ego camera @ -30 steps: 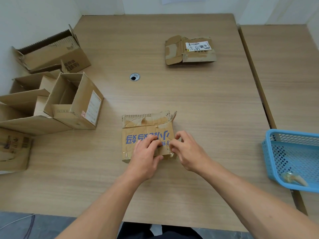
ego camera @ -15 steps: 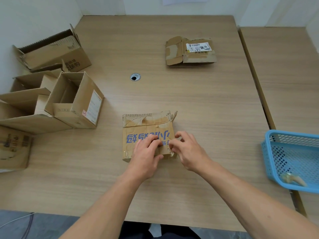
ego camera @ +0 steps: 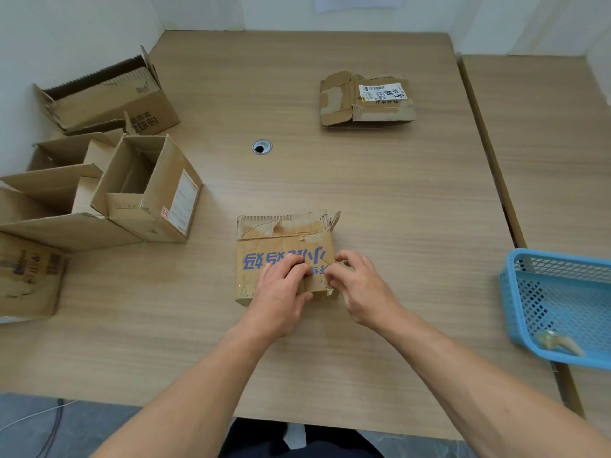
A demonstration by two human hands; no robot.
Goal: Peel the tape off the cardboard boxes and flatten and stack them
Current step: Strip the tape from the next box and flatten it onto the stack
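1. The blue-printed box (ego camera: 281,239) sits on the table (ego camera: 396,200) straight in front of you, partly under both hands.
2. Your left hand (ego camera: 281,292) grips its near face, with the fingers curled over the print.
3. Your right hand (ego camera: 360,285) pinches the box's near right corner.
4. Open boxes (ego camera: 148,190) stand to the left, a flattened box (ego camera: 367,99) lies far off, and a blue basket (ego camera: 558,302) sits to the right.
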